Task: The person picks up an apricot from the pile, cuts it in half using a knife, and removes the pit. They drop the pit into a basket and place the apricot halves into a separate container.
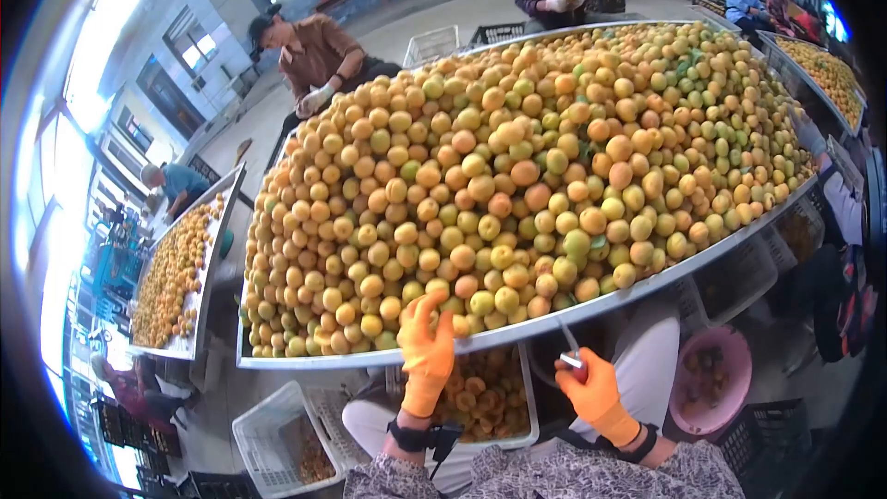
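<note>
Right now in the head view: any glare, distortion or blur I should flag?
Head view: strong fisheye, so the table rim bows and the corners go black; windows at far left blow out to white; the fruit pile is evenly lit and sharp; the left hand and right hand in orange gloves look crisp, with no motion blur.

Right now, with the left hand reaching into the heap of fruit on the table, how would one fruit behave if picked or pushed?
The fruit is round, so a pushed one would probably roll, and neighbours in the steep heap may tumble toward the table rim. Each looks small and likely light enough for the left hand alone. It seems soft-skinned, so squeezing may bruise it. The right hand holds a small tool.
</note>
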Demonstrator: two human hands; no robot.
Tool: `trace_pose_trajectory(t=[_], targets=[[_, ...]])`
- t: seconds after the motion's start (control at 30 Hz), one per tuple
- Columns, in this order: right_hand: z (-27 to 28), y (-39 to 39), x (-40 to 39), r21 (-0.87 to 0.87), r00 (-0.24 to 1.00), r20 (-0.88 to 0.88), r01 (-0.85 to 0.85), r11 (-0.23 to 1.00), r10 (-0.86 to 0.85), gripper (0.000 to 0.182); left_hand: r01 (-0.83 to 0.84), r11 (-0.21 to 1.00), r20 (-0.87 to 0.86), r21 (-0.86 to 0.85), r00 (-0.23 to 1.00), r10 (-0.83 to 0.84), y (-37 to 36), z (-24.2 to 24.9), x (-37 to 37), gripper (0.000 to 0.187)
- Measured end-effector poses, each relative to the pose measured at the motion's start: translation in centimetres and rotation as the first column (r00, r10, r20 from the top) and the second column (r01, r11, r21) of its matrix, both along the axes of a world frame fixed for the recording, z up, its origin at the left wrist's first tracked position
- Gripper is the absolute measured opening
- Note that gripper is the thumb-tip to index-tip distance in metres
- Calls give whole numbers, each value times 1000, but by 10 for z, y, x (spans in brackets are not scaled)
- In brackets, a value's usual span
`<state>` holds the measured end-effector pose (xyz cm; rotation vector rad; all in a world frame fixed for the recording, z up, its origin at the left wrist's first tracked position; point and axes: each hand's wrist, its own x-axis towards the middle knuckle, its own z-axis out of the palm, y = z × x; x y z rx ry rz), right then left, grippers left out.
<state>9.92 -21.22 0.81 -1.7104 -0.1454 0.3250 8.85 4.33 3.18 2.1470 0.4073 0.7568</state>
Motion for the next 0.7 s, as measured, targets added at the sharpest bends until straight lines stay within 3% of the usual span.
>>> trace_pose_trajectory(t=[0.07, 0.1, 0.13, 0.2, 0.27, 0.3, 0.37, 0.47, 0.53, 0.63, 0.67, 0.7], targets=[[3, -11, -2, -6, 999, 10, -32, 999, 32, 15, 73, 977, 49, 202, 995, -84, -6, 13, 49, 28], [7, -17, -4, -35, 999, 20, -39, 999, 40, 15, 70, 978, 9, 199, 997, -73, -10, 15, 72, 28], [12, -24, -5, -66, 999, 30, -38, 997, 40, 15, 65, 936, 19, 345, 997, -76, -11, 14, 96, 30], [19, -40, -5, -138, 999, 46, 14, 990, -8, 14, 88, 919, 77, 385, 989, -127, -28, 2, 148, 36], [28, -51, -5, -130, 996, 84, 8, 991, 3, 20, 55, 832, -262, 552, 959, 110, -36, 22, 164, 44], [35, -56, -5, -134, 994, 106, 43, 990, -29, 18, 84, 817, -297, 570, 948, 110, -33, 8, 180, 50], [57, -62, -7, -134, 993, 76, 96, 986, -86, 18, 29, 776, -328, 630, 916, 233, -41, 4, 195, 44], [44, -62, -3, -47, 996, 20, 83, 995, -82, 18, -68, 714, -156, 697, 958, 243, -34, -20, 208, 51], [40, -60, 1, -73, 997, 19, 71, 995, -70, 18, -104, 704, -135, 702, 952, 275, -26, -34, 214, 46], [53, -51, 5, -101, 992, 123, 22, 995, -10, 19, -62, 832, 9, 551, 998, 69, -25, -33, 205, 42], [37, -48, 10, -173, 993, 116, -15, 985, 35, 24, -36, 970, 0, 240, 999, 37, -21, -31, 203, 47], [51, -46, 12, -151, 989, 147, 21, 988, 1, 24, 82, 994, 179, 70, 979, -93, -12, -31, 199, 45]])
